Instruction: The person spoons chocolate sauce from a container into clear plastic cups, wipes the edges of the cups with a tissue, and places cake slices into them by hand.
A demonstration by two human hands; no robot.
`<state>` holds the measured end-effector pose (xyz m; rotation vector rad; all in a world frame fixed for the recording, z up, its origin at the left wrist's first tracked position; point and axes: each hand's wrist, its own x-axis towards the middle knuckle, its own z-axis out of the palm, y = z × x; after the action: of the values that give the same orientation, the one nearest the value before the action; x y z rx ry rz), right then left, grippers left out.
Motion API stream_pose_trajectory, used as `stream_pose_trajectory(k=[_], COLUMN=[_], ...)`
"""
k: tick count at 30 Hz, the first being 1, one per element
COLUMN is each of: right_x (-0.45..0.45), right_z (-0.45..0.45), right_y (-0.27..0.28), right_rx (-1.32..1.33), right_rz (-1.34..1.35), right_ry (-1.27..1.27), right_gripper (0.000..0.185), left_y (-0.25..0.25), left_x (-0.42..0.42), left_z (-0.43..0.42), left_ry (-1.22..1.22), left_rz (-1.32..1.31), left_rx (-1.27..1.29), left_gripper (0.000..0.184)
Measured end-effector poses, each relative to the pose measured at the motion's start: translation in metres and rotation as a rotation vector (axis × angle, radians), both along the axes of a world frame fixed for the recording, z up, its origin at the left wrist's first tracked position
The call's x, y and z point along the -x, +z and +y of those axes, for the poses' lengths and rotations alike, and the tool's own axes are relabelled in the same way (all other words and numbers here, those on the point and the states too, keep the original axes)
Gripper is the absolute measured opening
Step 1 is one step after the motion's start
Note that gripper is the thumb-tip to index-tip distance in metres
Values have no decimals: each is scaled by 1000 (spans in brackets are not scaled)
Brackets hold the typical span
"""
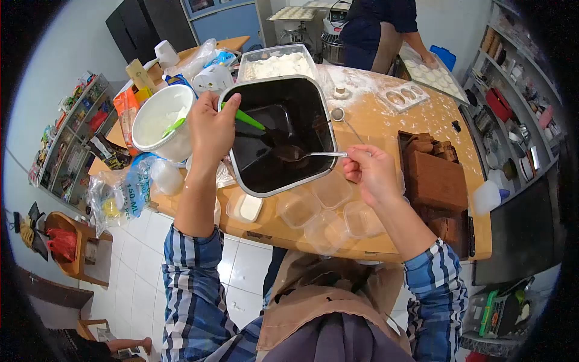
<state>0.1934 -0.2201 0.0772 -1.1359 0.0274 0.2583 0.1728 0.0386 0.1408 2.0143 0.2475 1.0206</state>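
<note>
My left hand (212,125) grips the left rim of a square tub (259,166), its thumb over the edge. Dark, glossy chocolate-like stuff coats the inside of the tub, which is tilted towards me. A green spatula (250,120) leans in the tub by my left thumb. I cannot tell whether the thumb presses on it. My right hand (371,174) is closed on the handle of a metal spoon (325,154), whose bowl dips into the dark stuff. Below the tub, several clear plastic containers (325,232) stand on the wooden table (274,226).
On the right, a brown cake block (437,179) sits in a dark tray. At the left stands a white bucket (145,142), with a plastic bag (120,196) near it. Behind the tub is a bin of white dough or flour (277,65). Another person (377,36) handles a tray (431,75).
</note>
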Motion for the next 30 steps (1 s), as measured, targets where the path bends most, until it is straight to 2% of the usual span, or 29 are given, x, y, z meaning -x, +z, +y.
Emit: stream_pose_trajectory(k=[4, 10, 22, 25, 30], right_x=[0, 0, 18, 28, 36], right_z=[-9, -20, -60, -74, -86], right_y=[5, 15, 26, 22, 4], right_rx=[13, 18, 41, 63, 146], right_rz=[-21, -42, -116, -100, -125], right_ry=[-9, -46, -78, -104, -77], right_gripper=[11, 11, 11, 10, 12], left_y=[-8, -6, -15, -10, -7], left_x=[-6, -6, -21, -15, -10], left_z=[9, 3, 17, 8, 9], left_ry=[-4, -88, -15, -46, 18], left_rz=[-18, -78, -21, -63, 9], left_rx=[-27, 80, 25, 88, 31], left_gripper=[32, 32, 29, 29, 26])
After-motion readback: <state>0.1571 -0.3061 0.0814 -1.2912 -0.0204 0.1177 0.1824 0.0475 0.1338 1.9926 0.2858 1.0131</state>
